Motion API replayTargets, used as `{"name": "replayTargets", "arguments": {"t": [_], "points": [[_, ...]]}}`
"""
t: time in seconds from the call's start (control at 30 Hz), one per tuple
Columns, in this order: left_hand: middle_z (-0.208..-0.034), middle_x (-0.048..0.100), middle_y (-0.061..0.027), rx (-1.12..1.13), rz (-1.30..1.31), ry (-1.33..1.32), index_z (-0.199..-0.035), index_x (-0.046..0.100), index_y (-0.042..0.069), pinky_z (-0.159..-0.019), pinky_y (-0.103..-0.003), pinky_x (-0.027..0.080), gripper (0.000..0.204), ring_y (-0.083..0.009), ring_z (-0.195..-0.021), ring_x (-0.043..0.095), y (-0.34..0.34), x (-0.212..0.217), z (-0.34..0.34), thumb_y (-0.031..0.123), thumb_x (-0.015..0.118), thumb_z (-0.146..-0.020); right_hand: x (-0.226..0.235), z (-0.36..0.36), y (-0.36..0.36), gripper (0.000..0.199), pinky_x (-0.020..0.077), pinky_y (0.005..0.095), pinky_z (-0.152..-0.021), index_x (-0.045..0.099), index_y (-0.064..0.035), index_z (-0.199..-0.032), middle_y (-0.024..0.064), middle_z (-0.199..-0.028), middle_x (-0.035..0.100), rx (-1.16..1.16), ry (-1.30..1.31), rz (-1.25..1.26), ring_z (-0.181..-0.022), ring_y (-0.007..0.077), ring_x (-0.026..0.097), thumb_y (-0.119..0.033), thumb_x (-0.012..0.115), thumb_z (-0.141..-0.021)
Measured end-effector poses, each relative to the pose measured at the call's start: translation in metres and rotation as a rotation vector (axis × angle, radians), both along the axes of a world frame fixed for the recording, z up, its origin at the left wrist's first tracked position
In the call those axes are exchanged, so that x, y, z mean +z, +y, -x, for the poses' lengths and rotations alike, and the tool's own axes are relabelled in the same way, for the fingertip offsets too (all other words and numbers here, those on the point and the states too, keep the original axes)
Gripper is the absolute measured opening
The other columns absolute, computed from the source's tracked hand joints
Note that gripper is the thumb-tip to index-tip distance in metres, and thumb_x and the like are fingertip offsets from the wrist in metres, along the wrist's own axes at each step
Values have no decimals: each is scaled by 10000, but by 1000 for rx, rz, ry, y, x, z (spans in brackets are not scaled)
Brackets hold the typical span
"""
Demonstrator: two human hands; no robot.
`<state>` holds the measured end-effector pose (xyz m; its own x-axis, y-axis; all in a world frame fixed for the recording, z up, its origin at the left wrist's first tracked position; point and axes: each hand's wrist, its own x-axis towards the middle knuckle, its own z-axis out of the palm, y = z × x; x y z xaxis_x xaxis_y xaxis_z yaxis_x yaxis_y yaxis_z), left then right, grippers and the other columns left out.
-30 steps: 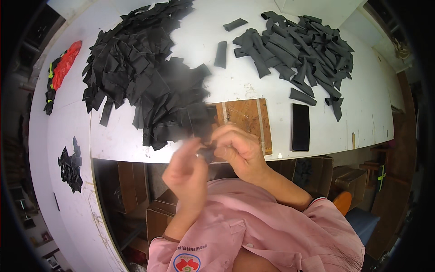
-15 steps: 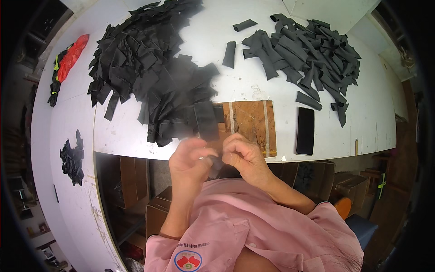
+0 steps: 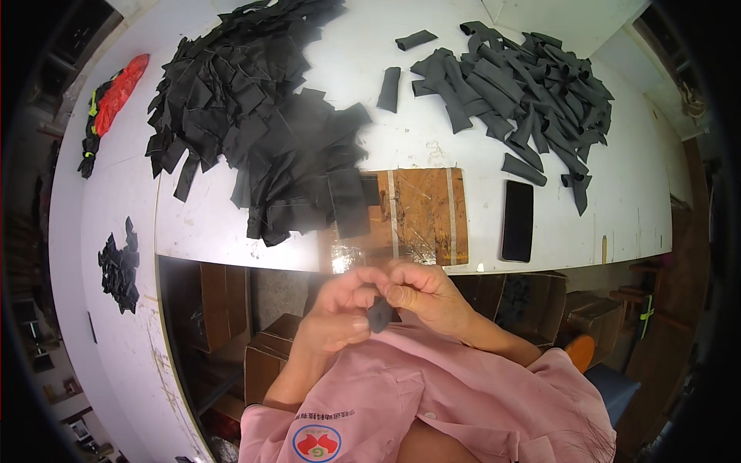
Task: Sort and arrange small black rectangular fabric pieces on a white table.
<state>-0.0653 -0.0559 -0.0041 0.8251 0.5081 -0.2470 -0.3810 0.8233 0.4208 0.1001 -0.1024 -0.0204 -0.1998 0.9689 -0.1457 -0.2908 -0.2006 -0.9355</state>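
Close to my body, just off the table's front edge, my left hand (image 3: 341,312) and my right hand (image 3: 434,299) meet at the fingertips. Between them is a small dark grey fabric piece (image 3: 379,315), partly hidden by the fingers. The left thumb and fingers pinch it from one side. My right thumb and forefinger are closed at its upper end. Beyond the hands lies a big heap of flat black fabric pieces (image 3: 270,139). Farther right is a pile of dark grey fabric tubes (image 3: 532,92), with a few lying loose beside it.
A brown board (image 3: 428,212) with tape strips lies at the table's front edge. Right of it is a black phone (image 3: 518,221). A small black scrap pile (image 3: 120,266) and a red bundle (image 3: 122,92) sit at left. Cardboard boxes (image 3: 532,305) stand under the white table (image 3: 208,231).
Both hands have drawn down toward my body, away from the board. My fingers have come together, and the dark fabric piece now shows between them.
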Motion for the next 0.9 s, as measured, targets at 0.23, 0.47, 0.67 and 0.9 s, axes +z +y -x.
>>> {"name": "replayTargets", "arguments": {"t": [0.23, 0.47, 0.67, 0.9], "points": [[-734, 567, -26, 300, -408, 512, -1105, 469, -57, -386, -135, 265, 419, -16, -470, 403, 7, 23, -24, -16, 617, -715, 22, -3, 22, 86, 404, 204, -510, 498, -22, -773, 57, -773, 528, -343, -377, -340, -573, 93, 493, -87, 532, -818], [-868, 572, -83, 823, -1078, 736, -927, 543, -35, -420, -144, 328, 166, -17, -484, 409, 5, 16, -44, 21, 585, -776, 35, -2, 40, 151, 447, 315, -590, 479, 29, -792, 148, -835, 521, -510, -753, -1113, -693, 274, 525, -8, 604, -715], [-849, 574, -112, 753, -605, 558, -855, 508, -26, -365, -149, 303, 97, -23, -421, 394, 5, 29, -44, -20, 560, -774, 30, 5, 41, 156, 418, 284, -589, 494, -10, -750, 103, -805, 502, -573, -635, -835, -706, 232, 496, -54, 633, -693], [-687, 515, -85, 364, 3, -88, -888, 415, -9, -291, -151, 219, 188, -6, -325, 323, 25, 33, -31, -98, 502, -748, 48, -5, 38, 142, 377, 234, -543, 497, -20, -739, 69, -756, 478, -356, -305, -416, -619, 150, 468, -112, 604, -753]]}}
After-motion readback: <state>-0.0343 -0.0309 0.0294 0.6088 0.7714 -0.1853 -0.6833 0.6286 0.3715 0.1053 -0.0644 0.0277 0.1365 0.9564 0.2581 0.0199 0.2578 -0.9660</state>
